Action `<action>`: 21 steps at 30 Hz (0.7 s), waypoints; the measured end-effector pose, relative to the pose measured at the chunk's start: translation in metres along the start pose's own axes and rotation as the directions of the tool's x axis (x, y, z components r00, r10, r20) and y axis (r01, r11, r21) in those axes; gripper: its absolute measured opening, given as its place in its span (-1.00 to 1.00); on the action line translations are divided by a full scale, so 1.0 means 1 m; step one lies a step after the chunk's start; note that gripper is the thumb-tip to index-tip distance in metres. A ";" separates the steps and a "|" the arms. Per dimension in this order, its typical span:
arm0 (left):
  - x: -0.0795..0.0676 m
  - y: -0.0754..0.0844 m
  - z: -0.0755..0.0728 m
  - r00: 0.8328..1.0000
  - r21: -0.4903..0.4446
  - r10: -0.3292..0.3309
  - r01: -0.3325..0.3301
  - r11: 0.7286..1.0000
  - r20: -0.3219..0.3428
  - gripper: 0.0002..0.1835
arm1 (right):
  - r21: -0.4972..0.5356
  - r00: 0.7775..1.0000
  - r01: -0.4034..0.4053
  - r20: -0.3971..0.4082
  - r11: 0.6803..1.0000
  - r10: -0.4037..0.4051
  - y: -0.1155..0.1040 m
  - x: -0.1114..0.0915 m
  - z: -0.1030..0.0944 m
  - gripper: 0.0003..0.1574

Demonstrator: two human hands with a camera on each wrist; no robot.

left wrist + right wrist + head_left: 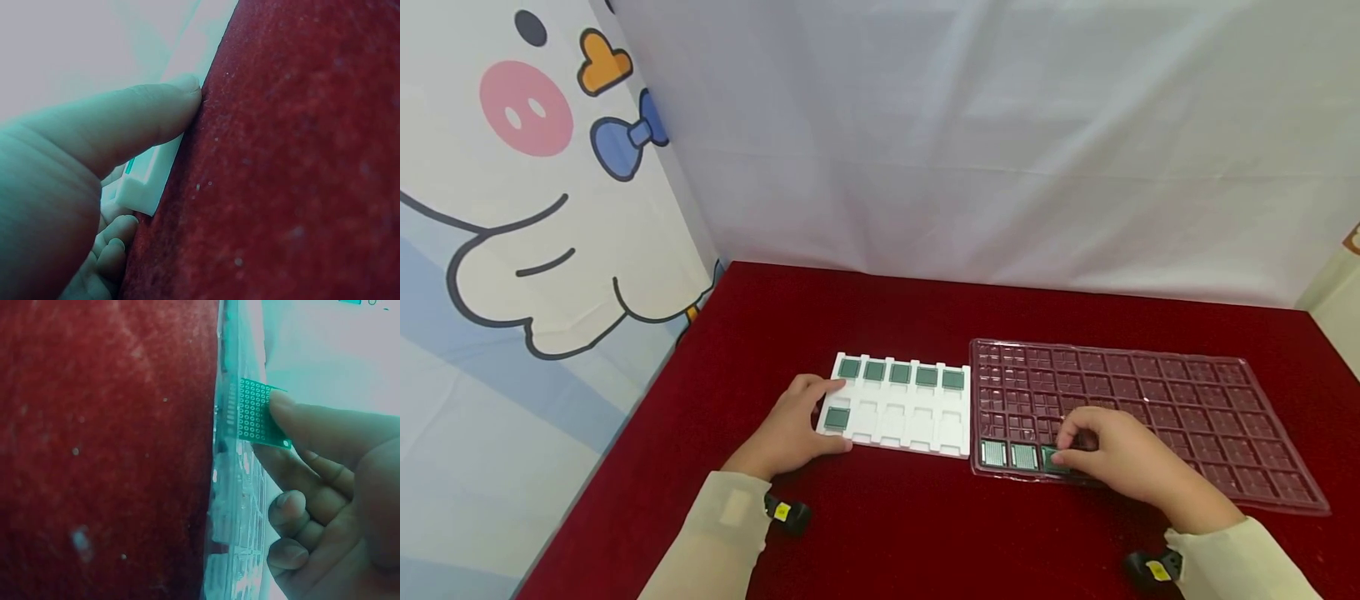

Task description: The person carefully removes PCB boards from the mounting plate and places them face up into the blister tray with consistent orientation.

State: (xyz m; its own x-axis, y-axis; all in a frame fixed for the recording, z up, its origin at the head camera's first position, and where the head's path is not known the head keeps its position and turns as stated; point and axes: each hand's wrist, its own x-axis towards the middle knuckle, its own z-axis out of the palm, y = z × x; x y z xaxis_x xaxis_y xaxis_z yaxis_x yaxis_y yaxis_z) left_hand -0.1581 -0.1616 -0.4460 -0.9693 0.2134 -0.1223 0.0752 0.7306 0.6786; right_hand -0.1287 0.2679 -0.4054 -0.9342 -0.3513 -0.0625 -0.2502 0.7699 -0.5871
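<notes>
My right hand (1123,454) pinches a small green perforated circuit board (255,412) between thumb and fingers, tilted at the front row of a clear plastic compartment tray (1180,400). Two similar boards (993,453) lie in the front-row compartments to its left. My left hand (790,425) grips the left end of a white slotted tray (910,417), its thumb (156,109) along the front edge. Several green boards (900,372) fill the white tray's back row. One more board (837,418) sits in its front row, at the left end, between my left thumb and index finger.
Both trays lie nearly side by side on a dark red cloth (880,533). A white curtain (1000,150) hangs behind the table, and a cartoon-printed sheet (550,250) at the left. Each wrist wears a small black camera (790,514).
</notes>
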 end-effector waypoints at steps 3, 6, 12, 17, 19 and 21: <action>0.000 0.000 0.000 1.000 0.001 -0.001 0.001 1.000 0.001 -0.06 | 0.040 0.999 -0.034 0.025 0.999 0.033 -0.001 -0.002 -0.002 -0.77; 0.001 0.000 0.001 1.000 0.002 -0.001 0.001 1.000 0.001 -0.05 | 0.049 0.999 -0.016 0.029 0.999 0.015 -0.001 -0.002 -0.002 -0.84; 0.001 -0.001 0.001 1.000 -0.001 0.004 -0.004 1.000 0.001 -0.05 | 0.030 1.000 -0.006 0.024 1.000 0.005 0.001 -0.002 -0.004 -0.82; 0.001 -0.001 0.001 1.000 0.000 -0.001 0.001 1.000 0.000 -0.05 | 0.027 1.000 0.009 0.004 1.000 -0.009 0.002 -0.003 -0.005 -0.71; 0.001 -0.001 0.001 1.000 -0.001 -0.002 0.002 1.000 0.000 -0.05 | 0.031 1.000 0.020 -0.013 0.999 -0.020 0.003 -0.004 -0.004 -0.69; 0.002 -0.002 0.001 1.000 -0.002 -0.002 0.002 1.000 0.000 -0.05 | 0.020 0.998 0.042 -0.040 0.999 -0.041 0.003 -0.005 -0.003 -0.67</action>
State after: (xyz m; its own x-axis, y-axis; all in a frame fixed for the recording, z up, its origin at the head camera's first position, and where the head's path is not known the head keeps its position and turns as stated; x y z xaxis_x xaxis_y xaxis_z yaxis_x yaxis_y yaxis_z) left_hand -0.1595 -0.1619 -0.4487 -0.9695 0.2114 -0.1238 0.0724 0.7299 0.6797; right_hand -0.1254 0.2741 -0.4043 -0.9324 -0.3613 -0.0059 -0.2843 0.7438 -0.6049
